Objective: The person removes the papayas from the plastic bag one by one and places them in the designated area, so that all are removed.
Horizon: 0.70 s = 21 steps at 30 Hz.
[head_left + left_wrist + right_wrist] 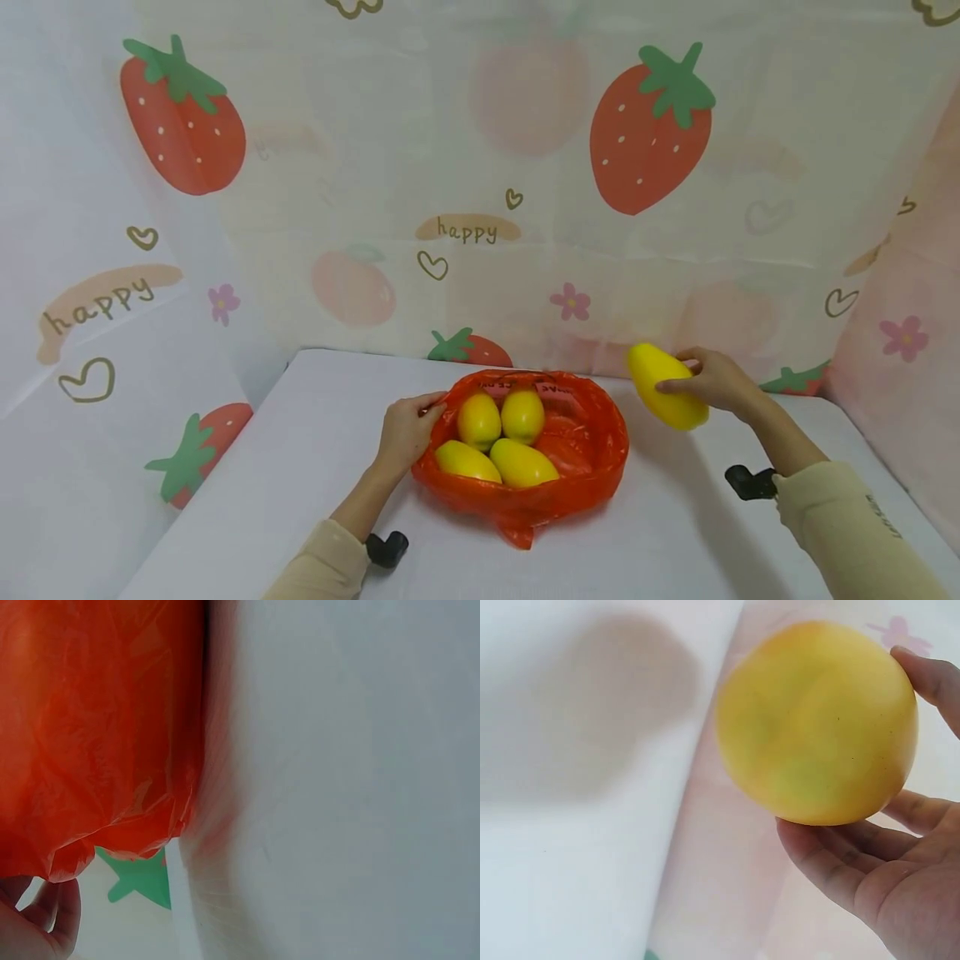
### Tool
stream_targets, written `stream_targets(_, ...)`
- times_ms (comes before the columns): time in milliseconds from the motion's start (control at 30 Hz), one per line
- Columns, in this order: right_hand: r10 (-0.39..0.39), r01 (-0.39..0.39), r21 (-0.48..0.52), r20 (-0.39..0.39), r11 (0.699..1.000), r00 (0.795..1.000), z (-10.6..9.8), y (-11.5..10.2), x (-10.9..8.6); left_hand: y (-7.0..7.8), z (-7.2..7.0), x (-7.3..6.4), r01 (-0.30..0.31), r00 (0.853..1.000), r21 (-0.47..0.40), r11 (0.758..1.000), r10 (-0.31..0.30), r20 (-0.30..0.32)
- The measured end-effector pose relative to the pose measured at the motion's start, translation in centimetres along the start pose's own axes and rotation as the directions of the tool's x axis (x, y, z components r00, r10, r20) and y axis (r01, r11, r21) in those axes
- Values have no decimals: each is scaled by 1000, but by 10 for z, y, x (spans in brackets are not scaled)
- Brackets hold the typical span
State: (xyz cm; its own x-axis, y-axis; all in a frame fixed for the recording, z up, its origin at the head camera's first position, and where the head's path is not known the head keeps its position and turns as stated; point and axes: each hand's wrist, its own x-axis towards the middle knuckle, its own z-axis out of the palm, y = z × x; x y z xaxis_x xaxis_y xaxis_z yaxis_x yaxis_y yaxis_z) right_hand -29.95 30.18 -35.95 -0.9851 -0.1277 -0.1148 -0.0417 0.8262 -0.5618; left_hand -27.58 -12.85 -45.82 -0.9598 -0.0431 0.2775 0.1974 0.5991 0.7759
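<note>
A red plastic bag point(558, 497) sits wide-mouthed on the table with several yellow mangoes point(522, 464) inside, grouped in its left half. My left hand point(405, 429) pinches the bag's rim at its left side; in the left wrist view the fingers point(67, 915) are at the crinkled edge of the bag point(97, 735). To the right of the bag, my right hand point(712, 379) holds another yellow mango point(660, 387) up in the air, tilted. The right wrist view shows the rounded end of this mango point(817, 724) between thumb and fingers.
The bag stands on a white-covered table point(300, 467). Behind it hangs a pale printed curtain point(465, 292) with strawberries and hearts, and similar cloth encloses both sides. A black wrist mount point(387, 550) sticks out from the left sleeve, another point(750, 483) from the right.
</note>
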Motion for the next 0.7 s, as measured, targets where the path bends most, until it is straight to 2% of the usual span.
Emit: stream_targets(700,103,-104,33,26,994,994,10,35,8,-2,0,0,-17,1000,3,1000,17,-3)
